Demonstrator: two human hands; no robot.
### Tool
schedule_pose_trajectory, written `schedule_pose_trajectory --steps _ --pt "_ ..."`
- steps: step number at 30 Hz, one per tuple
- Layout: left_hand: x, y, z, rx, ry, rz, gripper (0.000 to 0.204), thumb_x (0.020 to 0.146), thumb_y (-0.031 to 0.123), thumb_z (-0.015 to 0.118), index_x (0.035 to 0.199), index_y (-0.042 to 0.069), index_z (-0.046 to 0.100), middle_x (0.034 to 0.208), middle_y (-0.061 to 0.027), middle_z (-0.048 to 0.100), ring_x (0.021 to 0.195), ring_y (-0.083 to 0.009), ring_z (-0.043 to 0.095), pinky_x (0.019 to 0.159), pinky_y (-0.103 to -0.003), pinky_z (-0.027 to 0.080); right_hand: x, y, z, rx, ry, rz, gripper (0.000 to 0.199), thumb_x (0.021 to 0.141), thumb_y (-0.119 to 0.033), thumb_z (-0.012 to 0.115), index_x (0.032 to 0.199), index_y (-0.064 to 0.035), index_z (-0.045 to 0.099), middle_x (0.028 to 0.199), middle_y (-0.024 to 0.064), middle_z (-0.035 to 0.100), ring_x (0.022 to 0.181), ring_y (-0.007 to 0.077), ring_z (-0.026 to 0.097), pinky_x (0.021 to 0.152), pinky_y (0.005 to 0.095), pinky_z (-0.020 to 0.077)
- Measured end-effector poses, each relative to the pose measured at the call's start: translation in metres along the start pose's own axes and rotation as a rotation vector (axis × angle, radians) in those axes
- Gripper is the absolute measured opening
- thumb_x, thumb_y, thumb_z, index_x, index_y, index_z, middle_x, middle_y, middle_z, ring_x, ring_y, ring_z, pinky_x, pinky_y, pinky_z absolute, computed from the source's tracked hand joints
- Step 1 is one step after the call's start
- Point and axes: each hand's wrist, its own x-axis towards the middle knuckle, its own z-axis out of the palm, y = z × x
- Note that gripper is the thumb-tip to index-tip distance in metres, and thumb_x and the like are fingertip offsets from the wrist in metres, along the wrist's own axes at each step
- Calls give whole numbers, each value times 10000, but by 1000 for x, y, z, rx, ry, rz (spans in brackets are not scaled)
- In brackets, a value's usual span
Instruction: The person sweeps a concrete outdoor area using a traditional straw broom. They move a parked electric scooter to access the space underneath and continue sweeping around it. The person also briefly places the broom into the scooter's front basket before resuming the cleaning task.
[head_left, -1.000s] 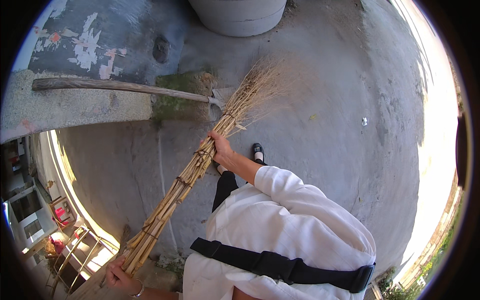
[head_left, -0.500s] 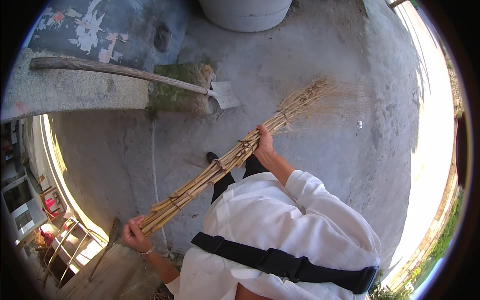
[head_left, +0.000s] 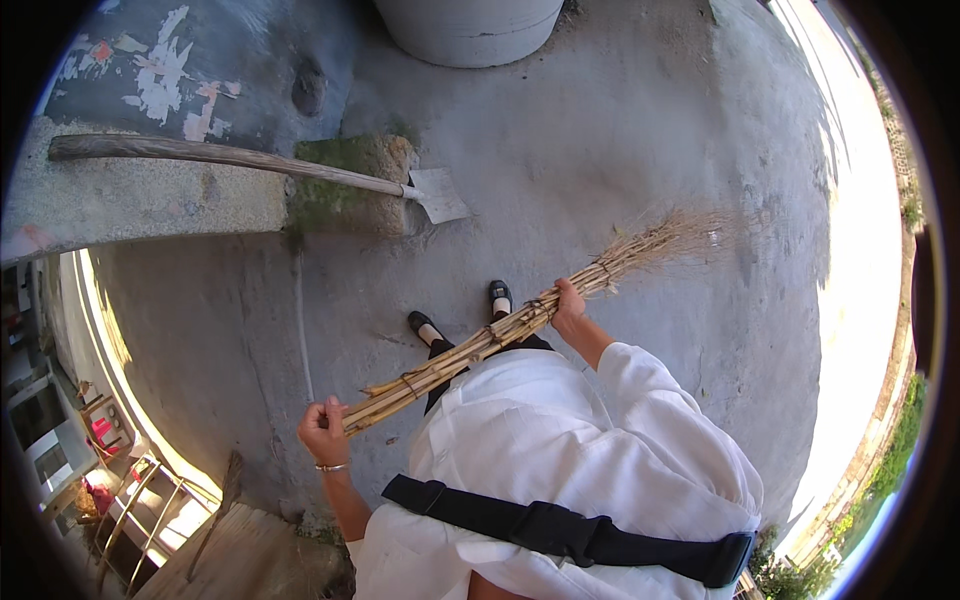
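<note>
A long broom of bundled tan stalks (head_left: 462,358), tied round at several places, slants across my front from lower left to upper right. Its fine twig head (head_left: 655,243) fans out at the far right end. Partway up the bundle, on the twig side of its middle, my right hand (head_left: 570,308) is closed round the stalks. At the cut butt end, my left hand (head_left: 323,430), with a bracelet on the wrist, is closed on the stalk ends; some of its fingers are hidden.
A shovel (head_left: 230,158) with a wooden handle lies across a stone ledge (head_left: 150,205) and a mossy block (head_left: 345,185). A large pale tub (head_left: 475,30) stands at the far side. Bamboo poles (head_left: 140,505) and a worn plank (head_left: 250,560) are at lower left.
The broom has swung clockwise to a flatter slant, its head coming nearer me. My left hand has moved up and right, my right hand slightly right and nearer. Both shoes now show.
</note>
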Motion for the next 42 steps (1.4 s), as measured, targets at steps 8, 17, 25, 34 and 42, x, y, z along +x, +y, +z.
schedule_pose_trajectory --steps 8,17,25,34,42 --pt "-6 58 -87 -130 328 306 191 810 20 411 670 -57 514 638 -134 568 634 -209 569 622 -318 470 -95 1 131 158 -471 155 201 712 -183 578 789 -59 440 675 90 484 648 223 537 592 403 473" --pt "15 175 -13 158 418 394 165 778 23 494 617 -13 506 565 -80 556 462 -158 526 441 -241 406 0 -36 230 -21 -605 249 142 748 -132 526 766 -46 416 681 96 472 583 259 538 545 419 471" --pt "49 95 39 -50 327 273 183 757 31 569 590 1 500 590 -78 590 492 -112 543 438 -225 404 16 -96 206 73 -447 -72 155 752 -181 509 784 -68 407 675 97 470 631 244 533 545 413 472" --pt "10 127 -37 -2 446 186 235 786 44 542 563 -15 497 560 -91 588 527 -122 577 488 -235 447 -35 -12 178 -83 -620 191 163 775 -220 516 798 -71 453 749 132 549 653 261 539 655 397 469" --pt "13 10 80 -51 60 -80 288 782 91 567 533 -4 458 503 -84 563 452 -99 537 431 -228 398 77 -49 -9 -166 -40 98 183 744 -156 509 825 -8 437 787 139 518 686 293 548 660 439 491"
